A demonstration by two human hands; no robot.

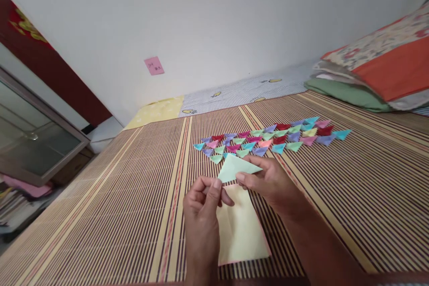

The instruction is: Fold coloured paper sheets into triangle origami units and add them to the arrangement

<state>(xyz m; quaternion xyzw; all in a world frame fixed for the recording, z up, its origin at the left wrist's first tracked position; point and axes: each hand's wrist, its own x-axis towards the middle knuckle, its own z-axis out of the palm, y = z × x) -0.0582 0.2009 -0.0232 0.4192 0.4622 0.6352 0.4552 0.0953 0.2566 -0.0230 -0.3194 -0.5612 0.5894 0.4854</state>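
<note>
A pale green sheet of paper [236,167], folded into a triangle, is held up between my two hands. My left hand [205,201] is closed, with thumb and forefinger pinching the lower left corner. My right hand [268,181] grips the right side, its thumb in front and its fingers behind. Below them a pale yellow sheet with pink edges [244,232] lies on the striped mat, partly covered by my left hand. Just beyond the green triangle are rows of small folded paper pieces [266,143] in several colours.
The striped bamboo mat [140,214] spreads under everything. Folded bedding [385,67] is piled at the right, against the white wall. A pink note [154,65] is stuck on that wall. At the left stands a glass-fronted cabinet [36,129].
</note>
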